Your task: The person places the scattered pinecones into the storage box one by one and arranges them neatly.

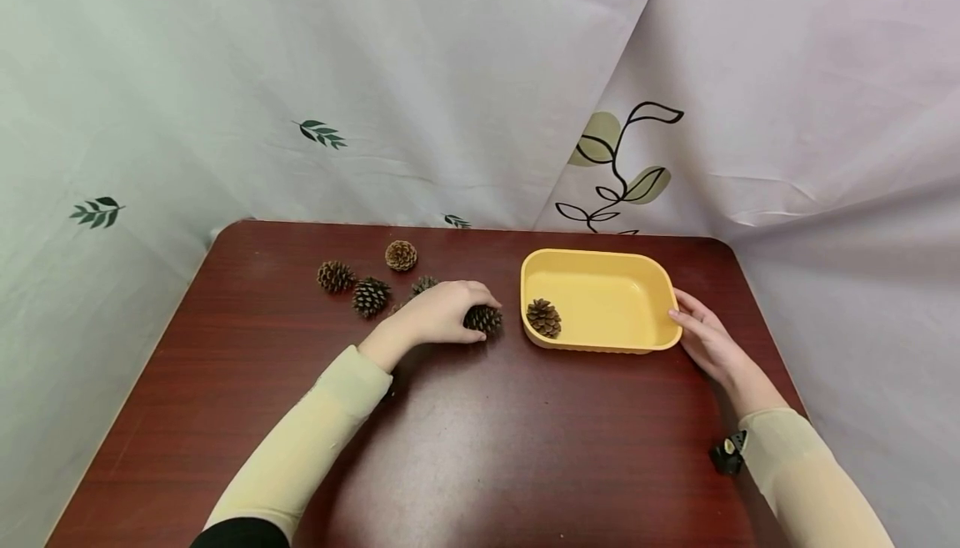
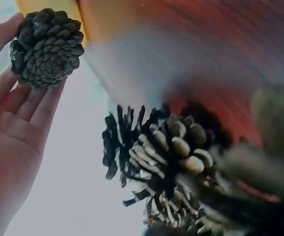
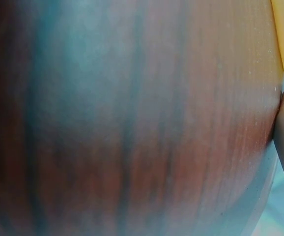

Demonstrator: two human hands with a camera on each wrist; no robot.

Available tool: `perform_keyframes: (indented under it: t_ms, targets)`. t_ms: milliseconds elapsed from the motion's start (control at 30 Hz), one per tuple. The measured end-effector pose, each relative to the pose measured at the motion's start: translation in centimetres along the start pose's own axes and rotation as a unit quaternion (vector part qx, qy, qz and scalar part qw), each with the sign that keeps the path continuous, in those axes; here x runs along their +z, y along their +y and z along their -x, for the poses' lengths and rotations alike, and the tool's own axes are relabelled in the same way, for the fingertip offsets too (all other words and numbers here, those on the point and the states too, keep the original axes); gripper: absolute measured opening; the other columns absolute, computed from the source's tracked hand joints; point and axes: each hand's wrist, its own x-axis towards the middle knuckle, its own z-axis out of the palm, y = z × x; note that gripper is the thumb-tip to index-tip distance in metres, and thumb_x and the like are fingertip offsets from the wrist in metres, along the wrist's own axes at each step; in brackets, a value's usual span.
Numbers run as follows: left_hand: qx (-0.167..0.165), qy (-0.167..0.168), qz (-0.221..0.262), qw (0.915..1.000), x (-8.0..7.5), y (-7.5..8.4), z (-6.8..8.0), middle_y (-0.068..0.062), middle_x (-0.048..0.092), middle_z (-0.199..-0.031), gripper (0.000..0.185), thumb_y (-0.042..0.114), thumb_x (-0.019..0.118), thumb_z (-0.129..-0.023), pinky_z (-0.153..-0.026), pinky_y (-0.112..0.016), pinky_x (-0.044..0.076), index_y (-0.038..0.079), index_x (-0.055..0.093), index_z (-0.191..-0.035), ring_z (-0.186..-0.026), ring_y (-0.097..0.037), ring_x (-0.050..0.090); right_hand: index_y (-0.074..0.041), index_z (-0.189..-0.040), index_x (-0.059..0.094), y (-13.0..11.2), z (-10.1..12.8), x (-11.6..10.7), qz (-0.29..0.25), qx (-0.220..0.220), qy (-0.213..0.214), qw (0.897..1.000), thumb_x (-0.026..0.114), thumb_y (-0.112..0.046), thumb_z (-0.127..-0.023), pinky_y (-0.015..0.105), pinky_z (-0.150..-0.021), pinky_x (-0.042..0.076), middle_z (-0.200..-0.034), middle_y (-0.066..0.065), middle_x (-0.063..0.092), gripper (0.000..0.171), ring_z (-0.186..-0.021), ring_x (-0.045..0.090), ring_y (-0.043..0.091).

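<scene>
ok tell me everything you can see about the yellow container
The yellow container is a plain, shallow, open-topped box, oblong with rounded corners and a smooth rim; it looks like plastic. It sits upright on the far right part of the reddish-brown table, long sides running left to right. One brown pine cone lies inside, in the near left corner; the rest of its floor is bare. The right hand touches its right end.

Left sleeve [image 1: 300, 444]: pale cream, close-fitting, ending in a broad, plain cuff [image 1: 354, 377] at the wrist. Black cloth [image 1: 242, 534] covered its upper end. Right sleeve [image 1: 813, 473]: matching cream, likewise cuffed. A small black device [image 1: 726, 454] with a light spot sat beside the right cuff [image 1: 772, 431]. Left grip [image 1: 446, 312] and right grip [image 1: 708, 345] were bare.
</scene>
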Motion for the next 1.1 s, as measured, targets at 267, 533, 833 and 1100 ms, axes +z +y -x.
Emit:
perform_keyframes:
  t_ms: [267,533,833,1100]
  targets:
    - [0.011,0.063,0.006,0.9979,-1.3,0.4,-0.3,-0.006,0.072,-0.132,0.043,0.02,0.083,-0.09,-0.11,-0.04,0.057,0.01,0.074,-0.131,-0.125,-0.021,0.069,-0.021,-0.14,0.061,-0.1,0.0,0.1,0.001,0.0,-0.001,1.0,0.034,0.005,-0.111,0.016,-0.096,0.058,-0.132,-0.008,0.071,0.048,-0.117,0.069,0.004]
    - [0.017,0.116,0.041,0.9923,-1.9,1.4,-2.0,-0.005,0.072,-0.134,0.044,0.022,0.081,-0.092,-0.11,-0.038,0.057,0.012,0.072,-0.134,-0.125,-0.019,0.069,-0.02,-0.14,0.06,-0.1,0.0,0.1,-0.001,0.001,-0.003,1.0,0.034,0.004,-0.111,0.017,-0.096,0.058,-0.132,-0.007,0.071,0.045,-0.118,0.068,0.004]
    - [0.032,0.145,0.078,0.9858,-1.7,2.8,-4.8,-0.007,0.071,-0.138,0.049,0.021,0.084,-0.091,-0.117,-0.036,0.052,0.013,0.071,-0.137,-0.131,-0.022,0.066,-0.02,-0.14,0.06,0.0,0.0,0.1,0.001,-0.003,0.0,1.0,0.034,0.005,-0.111,0.016,-0.097,0.057,-0.132,-0.007,0.071,0.046,-0.118,0.068,0.004]
    - [0.018,0.138,0.114,0.9836,-0.8,4.2,-7.6,-0.004,0.071,-0.14,0.049,0.026,0.083,-0.093,-0.118,-0.033,0.05,0.015,0.071,-0.14,-0.134,-0.02,0.065,-0.019,-0.14,0.06,-0.1,0.0,0.2,-0.002,-0.004,-0.002,1.0,0.034,0.005,-0.111,0.017,-0.097,0.057,-0.132,-0.006,0.071,0.046,-0.117,0.068,0.005]
